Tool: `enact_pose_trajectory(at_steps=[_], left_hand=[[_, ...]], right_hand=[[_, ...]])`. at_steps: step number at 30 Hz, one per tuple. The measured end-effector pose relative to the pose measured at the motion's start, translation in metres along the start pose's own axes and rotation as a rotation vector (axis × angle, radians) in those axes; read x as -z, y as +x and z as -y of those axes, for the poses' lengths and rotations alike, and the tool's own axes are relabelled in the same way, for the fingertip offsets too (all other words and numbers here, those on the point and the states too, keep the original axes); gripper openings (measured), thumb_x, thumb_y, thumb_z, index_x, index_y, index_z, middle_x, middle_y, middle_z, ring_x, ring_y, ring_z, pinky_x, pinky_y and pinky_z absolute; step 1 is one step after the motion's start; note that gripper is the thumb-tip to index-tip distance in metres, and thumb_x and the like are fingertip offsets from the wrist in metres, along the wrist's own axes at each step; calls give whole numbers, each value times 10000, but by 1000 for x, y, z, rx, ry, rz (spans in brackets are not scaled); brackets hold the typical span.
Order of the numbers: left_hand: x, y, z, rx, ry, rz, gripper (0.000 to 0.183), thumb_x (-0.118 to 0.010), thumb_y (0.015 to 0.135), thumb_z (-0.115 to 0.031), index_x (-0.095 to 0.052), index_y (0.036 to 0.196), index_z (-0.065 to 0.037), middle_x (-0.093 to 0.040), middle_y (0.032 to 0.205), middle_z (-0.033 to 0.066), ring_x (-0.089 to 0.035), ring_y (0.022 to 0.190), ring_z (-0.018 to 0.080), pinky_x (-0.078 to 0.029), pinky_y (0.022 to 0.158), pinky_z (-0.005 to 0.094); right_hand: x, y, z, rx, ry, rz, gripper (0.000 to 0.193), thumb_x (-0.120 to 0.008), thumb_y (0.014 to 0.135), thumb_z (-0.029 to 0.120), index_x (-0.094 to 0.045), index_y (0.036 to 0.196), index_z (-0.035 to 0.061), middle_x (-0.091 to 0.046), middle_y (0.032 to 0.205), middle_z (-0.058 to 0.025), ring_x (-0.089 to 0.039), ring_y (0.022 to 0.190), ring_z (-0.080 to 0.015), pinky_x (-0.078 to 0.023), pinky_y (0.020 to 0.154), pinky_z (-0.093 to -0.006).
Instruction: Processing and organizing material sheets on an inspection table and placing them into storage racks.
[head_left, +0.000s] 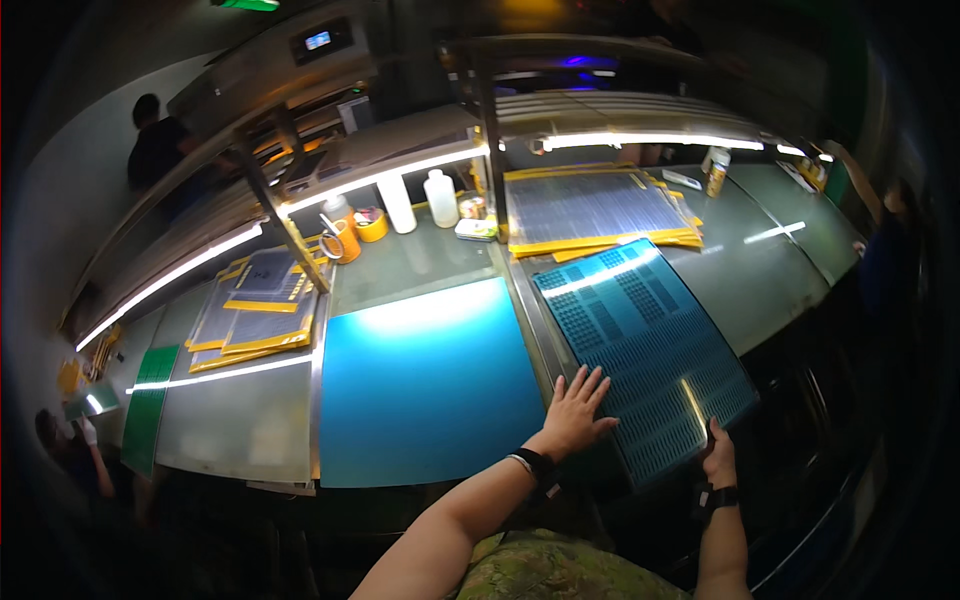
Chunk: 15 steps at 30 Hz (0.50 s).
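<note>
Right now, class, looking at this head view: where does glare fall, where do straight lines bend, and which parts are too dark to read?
Head view: strip-light glare streaks the plain blue sheet and the patterned blue plate under the left hand and right hand; the bench edge and the shelf lights curve toward the rim; corners and lower edge fall into near-black, and people at the sides are dim.

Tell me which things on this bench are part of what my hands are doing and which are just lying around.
In hand:
- patterned blue plate, under the left hand laid flat, the right hand at its near edge

Lying about:
- plain blue sheet
- yellow-edged sheets
- white bottles
- orange cup
- tape roll
</note>
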<state>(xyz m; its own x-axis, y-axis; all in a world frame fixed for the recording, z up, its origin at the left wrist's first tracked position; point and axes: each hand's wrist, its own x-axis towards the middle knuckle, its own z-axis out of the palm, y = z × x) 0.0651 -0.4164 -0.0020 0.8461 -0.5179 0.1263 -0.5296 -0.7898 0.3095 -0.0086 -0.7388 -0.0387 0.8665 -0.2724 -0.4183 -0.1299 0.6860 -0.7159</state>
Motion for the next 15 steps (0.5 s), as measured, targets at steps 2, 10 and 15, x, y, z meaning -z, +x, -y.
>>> enact_pose_trajectory(at_steps=[2,10,15], left_hand=[[-3,1,7,-27,11,-81,756,-493,822,-571,-306,1394,-113,-231,1473,95,-159,1373,293,-142,1070,551],[29,12,10,19,116,29,849,-595,768,-537,-286,1391,-50,-207,1471,170,-158,1372,324,-151,1052,578],[23,23,8,47,117,105,910,-614,755,-531,-201,1428,-80,-120,1498,150,-75,1391,307,-86,1081,551]], right_hand=[[6,4,-6,177,-144,64,267,-536,902,177,-562,1068,-31,-606,1010,-114,-578,930,-208,-459,824,-320],[-12,55,17,54,-303,111,358,-508,924,335,-560,1036,-1,-615,985,-133,-610,900,-238,-490,762,-319],[95,47,-27,30,-126,-307,398,-486,908,430,-586,1011,58,-620,906,-71,-597,877,-198,-489,803,-333]])
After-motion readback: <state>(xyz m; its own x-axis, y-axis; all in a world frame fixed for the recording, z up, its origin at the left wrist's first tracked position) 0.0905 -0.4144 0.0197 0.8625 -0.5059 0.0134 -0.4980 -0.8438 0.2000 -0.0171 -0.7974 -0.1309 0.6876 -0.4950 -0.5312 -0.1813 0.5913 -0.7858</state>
